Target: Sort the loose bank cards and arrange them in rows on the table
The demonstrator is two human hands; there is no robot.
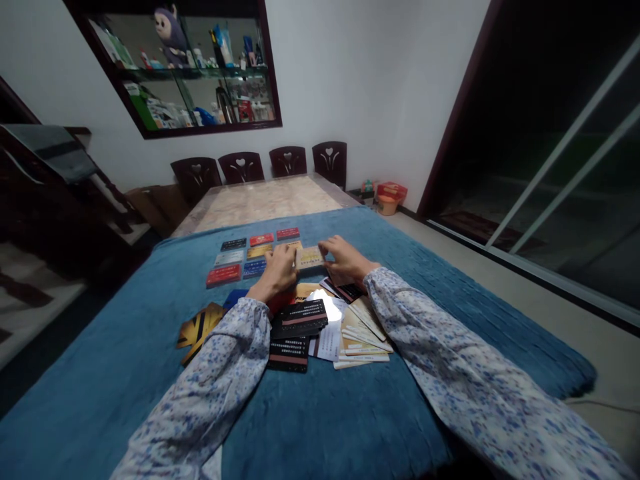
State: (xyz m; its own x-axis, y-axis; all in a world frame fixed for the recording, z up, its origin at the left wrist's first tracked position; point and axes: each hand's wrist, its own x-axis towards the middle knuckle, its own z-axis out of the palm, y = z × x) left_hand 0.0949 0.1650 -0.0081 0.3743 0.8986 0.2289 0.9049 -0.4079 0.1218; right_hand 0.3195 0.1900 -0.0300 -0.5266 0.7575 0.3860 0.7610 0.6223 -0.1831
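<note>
The left hand (281,267) and right hand (345,258) pinch a pale gold card (310,259) between them, fingers at its two short ends (one card or a thin stack, I cannot tell). It sits toward the far edge of the blue cloth (320,427), at the near right corner of the rows of cards. If the ends are squeezed unevenly, the card could twist or slip. The left hand is close to the blue card (255,269), so a careless knuckle could push that row askew toward the cloth's left edge. Nearer the cloth's near edge spreads a loose pile; the left sleeve (220,367) crosses above it and could drag the black cards (300,319), while the right sleeve (415,320), beside the cream cards (363,340), could sweep their fan apart. The soft cloth might also ruck up under either forearm, tilting whatever lies there.
</note>
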